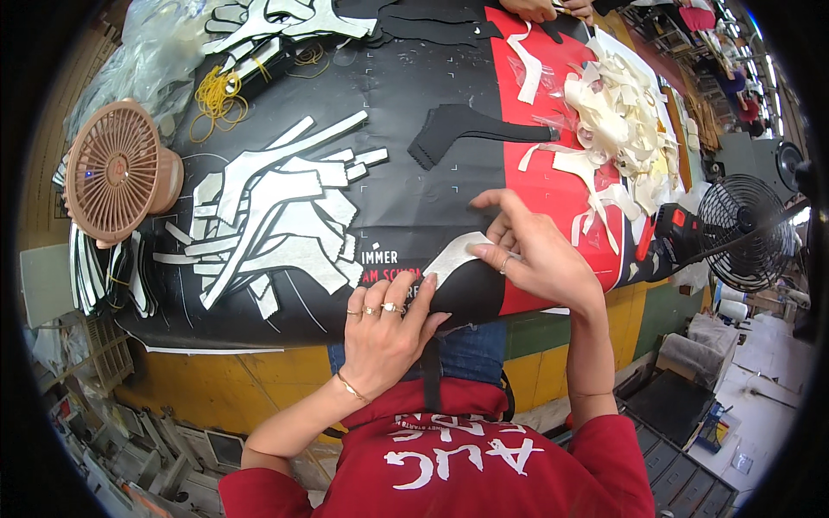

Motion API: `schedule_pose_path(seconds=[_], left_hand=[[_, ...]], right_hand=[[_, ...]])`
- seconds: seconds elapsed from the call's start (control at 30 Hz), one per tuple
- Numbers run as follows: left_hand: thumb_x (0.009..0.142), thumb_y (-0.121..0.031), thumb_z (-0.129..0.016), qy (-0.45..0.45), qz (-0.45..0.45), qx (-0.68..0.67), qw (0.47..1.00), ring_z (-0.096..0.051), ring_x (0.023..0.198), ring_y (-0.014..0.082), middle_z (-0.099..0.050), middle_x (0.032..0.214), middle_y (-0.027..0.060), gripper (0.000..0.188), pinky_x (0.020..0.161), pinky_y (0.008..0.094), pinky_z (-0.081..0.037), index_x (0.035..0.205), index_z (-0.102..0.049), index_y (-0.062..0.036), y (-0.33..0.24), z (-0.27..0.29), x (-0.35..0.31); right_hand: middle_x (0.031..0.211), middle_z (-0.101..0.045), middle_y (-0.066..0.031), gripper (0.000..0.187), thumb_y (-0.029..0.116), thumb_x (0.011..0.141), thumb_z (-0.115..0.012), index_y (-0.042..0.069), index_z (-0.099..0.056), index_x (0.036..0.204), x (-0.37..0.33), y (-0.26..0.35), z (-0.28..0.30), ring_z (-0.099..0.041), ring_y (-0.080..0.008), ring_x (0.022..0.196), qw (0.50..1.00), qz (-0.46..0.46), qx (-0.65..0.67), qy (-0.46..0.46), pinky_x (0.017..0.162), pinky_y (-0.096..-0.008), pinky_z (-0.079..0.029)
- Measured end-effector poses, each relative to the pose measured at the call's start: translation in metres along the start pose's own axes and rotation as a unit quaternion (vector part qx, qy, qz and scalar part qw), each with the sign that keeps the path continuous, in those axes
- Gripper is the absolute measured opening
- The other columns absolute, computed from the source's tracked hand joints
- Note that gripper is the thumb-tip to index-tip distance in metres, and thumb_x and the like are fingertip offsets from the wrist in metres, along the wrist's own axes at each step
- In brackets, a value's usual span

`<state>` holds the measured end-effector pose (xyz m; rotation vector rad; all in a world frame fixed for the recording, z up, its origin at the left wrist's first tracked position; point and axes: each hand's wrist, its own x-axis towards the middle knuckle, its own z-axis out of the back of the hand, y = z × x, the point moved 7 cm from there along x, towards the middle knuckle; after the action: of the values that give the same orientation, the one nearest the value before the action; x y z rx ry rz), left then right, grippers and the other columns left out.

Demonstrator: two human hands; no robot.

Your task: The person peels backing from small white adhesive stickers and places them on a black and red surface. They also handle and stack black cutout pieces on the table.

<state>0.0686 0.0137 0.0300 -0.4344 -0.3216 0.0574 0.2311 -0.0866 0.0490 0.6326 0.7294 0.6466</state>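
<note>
Strip (458, 256) touching left hand (382, 337) is partly hidden by right hand (546, 257).

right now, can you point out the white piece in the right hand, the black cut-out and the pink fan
white piece (453, 256): head view, visible middle
black cut-out (451, 129): head view, broad end
pink fan (118, 172): head view, front grille

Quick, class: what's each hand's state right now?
Left hand: open, fingertip at the lower end of the off-white, curved flat piece.
Right hand: holding that piece's upper end, thumb on top.
</note>
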Motion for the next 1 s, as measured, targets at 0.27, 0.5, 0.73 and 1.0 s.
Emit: schedule_pose_path(seconds=[0.27, 0.5, 0.73, 1.0], left_hand=[[0.081, -0.035, -0.076, 0.015, -0.005, 0.013, 1.000, -0.053, 0.100, 0.0232, -0.057, 0.114, 0.0056, 0.045, 0.085, 0.0384, -0.040, 0.119, -0.069, -0.0114, -0.001, 0.001, 0.003], [0.080, -0.036, -0.076, 0.043, 0.005, 0.009, 0.999, -0.053, 0.105, 0.0232, -0.057, 0.124, 0.0072, 0.047, 0.092, 0.0389, -0.037, 0.120, -0.068, -0.0100, -0.004, 0.008, 0.010], [0.086, -0.047, -0.067, 0.127, -0.019, -0.039, 0.991, -0.030, 0.147, 0.0297, -0.034, 0.158, 0.0166, 0.084, 0.120, 0.0480, -0.018, 0.151, -0.035, -0.0033, -0.028, -0.028, 0.038], [0.083, -0.055, -0.066, 0.197, 0.015, 0.007, 0.980, -0.026, 0.149, 0.0312, -0.027, 0.161, 0.0169, 0.093, 0.119, 0.0498, -0.020, 0.153, -0.032, -0.0034, 0.003, -0.025, 0.022]], right_hand=[[0.073, -0.060, -0.0088, 0.040, 0.005, 0.092, -0.066, -0.002, -0.044, 0.125, -0.002, -0.012, 0.000, -0.060, -0.0177, 0.067, 0.996, 0.007, 0.066, -0.063, 0.064, -0.0323, -0.046], [0.071, -0.063, -0.0138, 0.039, 0.003, 0.089, -0.064, -0.001, -0.044, 0.122, -0.004, -0.012, 0.000, -0.066, -0.0327, 0.073, 0.995, -0.013, 0.060, -0.073, 0.071, -0.0421, -0.047], [0.070, -0.063, -0.0137, 0.038, 0.004, 0.088, -0.065, 0.001, -0.045, 0.121, -0.005, -0.010, -0.003, -0.066, -0.0361, 0.071, 0.993, 0.004, 0.035, -0.113, 0.067, -0.0449, -0.048], [0.068, -0.059, -0.0066, 0.037, 0.008, 0.087, -0.074, 0.001, -0.053, 0.117, -0.032, -0.022, 0.002, -0.058, -0.0146, 0.059, 0.989, -0.017, 0.028, -0.146, 0.054, -0.0291, -0.043]])
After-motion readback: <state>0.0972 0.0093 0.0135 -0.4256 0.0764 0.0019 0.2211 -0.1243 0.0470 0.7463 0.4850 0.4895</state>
